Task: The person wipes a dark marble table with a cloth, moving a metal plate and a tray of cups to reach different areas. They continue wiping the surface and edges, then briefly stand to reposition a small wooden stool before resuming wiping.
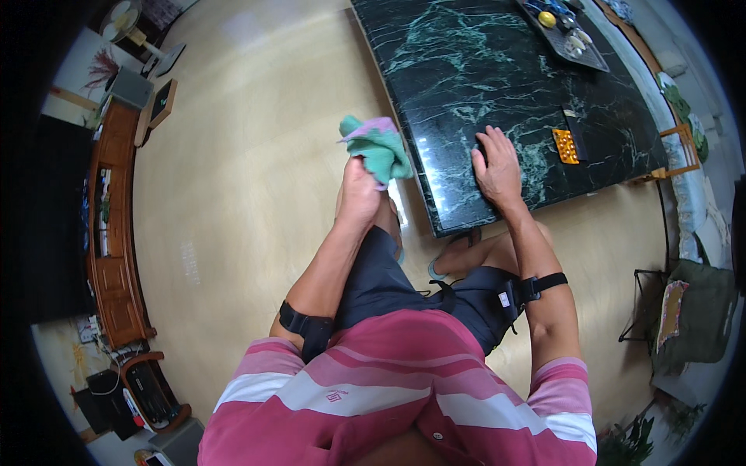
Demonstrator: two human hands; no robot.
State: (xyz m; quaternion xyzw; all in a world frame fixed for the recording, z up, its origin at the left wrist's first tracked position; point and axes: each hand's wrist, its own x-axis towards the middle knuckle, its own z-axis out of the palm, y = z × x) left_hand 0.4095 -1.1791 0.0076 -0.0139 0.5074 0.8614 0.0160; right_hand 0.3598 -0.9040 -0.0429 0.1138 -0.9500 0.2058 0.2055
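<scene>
My left hand (362,189) grips a bunched green and lilac cloth (379,145), held beside the long left edge of a dark green marble table (449,87). Folds of the cloth hide some of my fingers. Palm down, my right hand (499,166) rests on or just over the tabletop near its front end, holding nothing. To the right of that hand lies an orange blister pack of tablets (565,146), with a dark narrow object (574,131) alongside it.
A dark tray (574,43) with a yellow round item and several small things stands at the table's far right. A wooden chair (679,151) touches the right side. Along the left wall runs a wooden cabinet (113,233). A pedestal fan (131,32) stands far left.
</scene>
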